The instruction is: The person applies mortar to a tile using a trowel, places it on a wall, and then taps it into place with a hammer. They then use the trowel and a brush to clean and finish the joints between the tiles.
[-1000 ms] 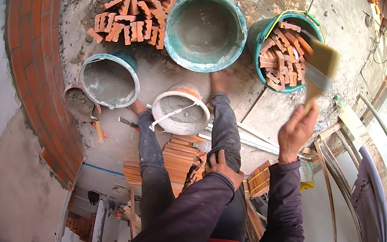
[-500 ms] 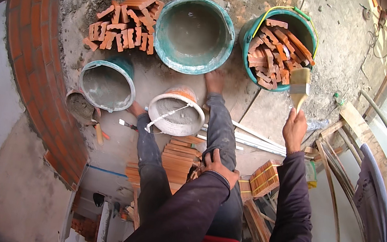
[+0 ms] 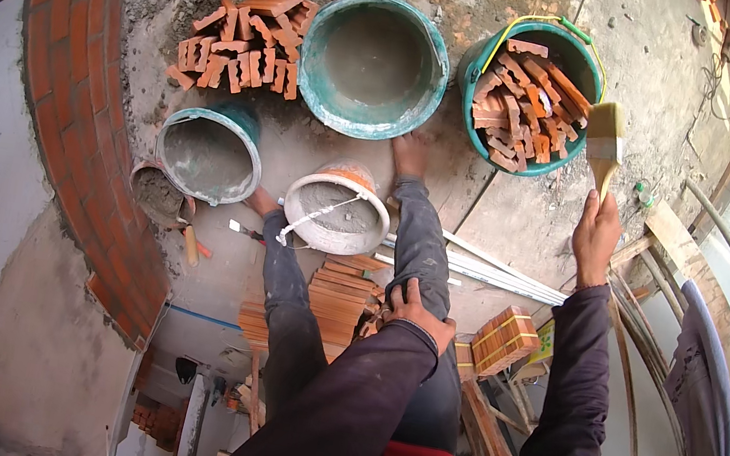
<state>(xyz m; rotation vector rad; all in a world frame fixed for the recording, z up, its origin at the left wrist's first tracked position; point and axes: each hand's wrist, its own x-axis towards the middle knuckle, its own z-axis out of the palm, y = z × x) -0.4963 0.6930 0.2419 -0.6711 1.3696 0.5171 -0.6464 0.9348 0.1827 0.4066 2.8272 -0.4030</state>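
Note:
My right hand is closed round the handle of a wide flat paintbrush, held upright with its pale bristles pointing away from me. The brush is to the right of a green bucket filled with broken red brick pieces. My left hand lies over my right knee, its fingers apart on the grey trouser leg and no tool in it. Between my lower legs stands a white bucket of grey mortar, with a rope handle. A large green tub of murky liquid sits beyond it.
Brick pieces are heaped at the far left. A smaller mortar bucket and a wooden-handled trowel lie left of my legs. A curving red brick wall borders the left. White pipes and bent poles lie on the right.
My right hand has moved rightward and slightly away from me with the paintbrush, off the bucket's rim. The left hand stays on my knee. The whole view has shifted slightly.

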